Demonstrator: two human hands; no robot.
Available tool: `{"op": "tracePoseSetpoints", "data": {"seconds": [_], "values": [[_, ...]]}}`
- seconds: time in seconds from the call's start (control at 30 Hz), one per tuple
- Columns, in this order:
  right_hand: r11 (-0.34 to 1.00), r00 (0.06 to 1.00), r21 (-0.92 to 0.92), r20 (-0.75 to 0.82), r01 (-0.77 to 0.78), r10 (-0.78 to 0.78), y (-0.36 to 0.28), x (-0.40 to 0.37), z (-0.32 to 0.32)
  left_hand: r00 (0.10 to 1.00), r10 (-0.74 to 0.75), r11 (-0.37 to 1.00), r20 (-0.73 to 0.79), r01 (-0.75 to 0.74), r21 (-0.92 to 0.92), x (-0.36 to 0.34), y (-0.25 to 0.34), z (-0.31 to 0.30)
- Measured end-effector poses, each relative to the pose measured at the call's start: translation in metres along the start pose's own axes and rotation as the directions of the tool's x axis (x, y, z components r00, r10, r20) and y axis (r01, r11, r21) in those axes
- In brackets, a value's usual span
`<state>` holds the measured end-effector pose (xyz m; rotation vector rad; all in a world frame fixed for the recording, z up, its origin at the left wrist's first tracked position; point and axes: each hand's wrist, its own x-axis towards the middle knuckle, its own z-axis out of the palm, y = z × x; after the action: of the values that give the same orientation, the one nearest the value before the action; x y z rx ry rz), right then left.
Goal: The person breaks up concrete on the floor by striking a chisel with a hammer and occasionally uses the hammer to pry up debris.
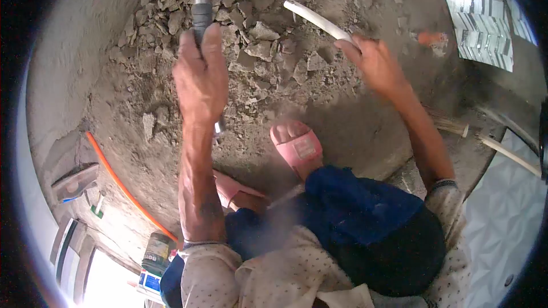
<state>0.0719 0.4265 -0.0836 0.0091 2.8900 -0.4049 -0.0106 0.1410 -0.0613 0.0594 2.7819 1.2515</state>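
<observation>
My left hand (200, 74) is wrapped round a shiny metal rod with a dark grey sleeve (201, 15). The rod's upper end runs out at the top edge, and a bit of bright metal shows below my wrist. Over to the right, my right hand (374, 63) is closed round the near end of a slightly curved white stick (317, 20), which points up and left. Beneath both hands lies a spread of broken mortar pieces and rubble (262, 51) on the dusty floor. My feet in pink slippers (299, 145) stand just below it.
An orange hose (123, 185) runs along the left. A trowel-like float (75, 182) and a dark container (157, 251) are at lower left. Patterned tiles (480, 31) lean at upper right; a white textured panel (505, 217) lies at lower right.
</observation>
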Motion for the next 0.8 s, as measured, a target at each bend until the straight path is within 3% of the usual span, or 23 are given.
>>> {"op": "tracePoseSetpoints", "data": {"seconds": [0.07,0.1,0.2,0.23,0.33,0.4,0.47,0.5,0.6,0.63,0.73,0.77,0.8], "values": [[0.991,0.996,-0.106,0.025,-0.078,0.081,-0.002,0.005,-0.002,0.970,-0.224,0.970,0.096,0.232,-0.076,-0.006,0.014,0.010],[0.981,0.992,-0.159,0.032,-0.114,0.120,-0.004,0.009,-0.004,0.985,-0.051,0.996,0.164,0.039,0.075,-0.011,-0.012,0.024],[0.985,0.996,-0.157,0.031,-0.076,0.082,-0.016,0.015,-0.017,0.932,0.015,0.999,0.363,-0.027,0.028,-0.011,-0.024,0.031],[0.987,0.999,-0.156,0.027,-0.037,0.042,-0.014,0.016,-0.016,0.912,-0.104,0.995,0.396,0.093,0.046,-0.006,-0.007,0.016],[0.986,0.999,-0.165,0.041,0.005,0.002,-0.013,0.017,-0.019,0.990,-0.050,0.996,0.132,0.059,-0.066,-0.003,0.004,0.013],[0.981,0.997,-0.193,0.064,-0.035,0.049,-0.024,0.023,-0.028,0.994,0.042,0.997,0.098,-0.035,-0.075,-0.007,-0.003,0.027],[0.979,0.992,-0.196,0.109,-0.047,0.069,-0.028,0.025,-0.030,0.970,0.004,1.000,0.245,-0.007,0.010,-0.011,-0.005,0.035],[0.979,0.989,-0.197,0.124,-0.052,0.077,-0.030,0.030,-0.032,0.919,0.108,0.973,0.380,-0.176,0.149,-0.011,-0.007,0.036],[0.984,0.994,-0.171,0.112,0.039,-0.019,-0.027,0.031,-0.036,0.928,-0.073,0.996,0.365,0.047,0.079,-0.004,-0.015,0.032],[0.984,0.994,-0.171,0.103,0.043,-0.025,-0.025,0.033,-0.036,0.937,-0.062,0.996,0.343,0.080,-0.040,-0.002,-0.012,0.023],[0.985,0.993,-0.169,0.112,0.041,-0.022,-0.029,0.036,-0.036,0.985,-0.134,0.982,0.110,0.147,-0.118,0.004,0.005,0.018],[0.982,0.992,-0.187,0.121,0.040,-0.018,-0.033,0.038,-0.041,0.961,-0.253,0.944,0.114,0.271,-0.189,0.004,0.008,0.021],[0.978,0.992,-0.204,0.126,0.045,-0.019,-0.038,0.041,-0.046,0.990,0.044,0.998,0.133,-0.048,0.030,0.000,-0.010,0.031]]}}
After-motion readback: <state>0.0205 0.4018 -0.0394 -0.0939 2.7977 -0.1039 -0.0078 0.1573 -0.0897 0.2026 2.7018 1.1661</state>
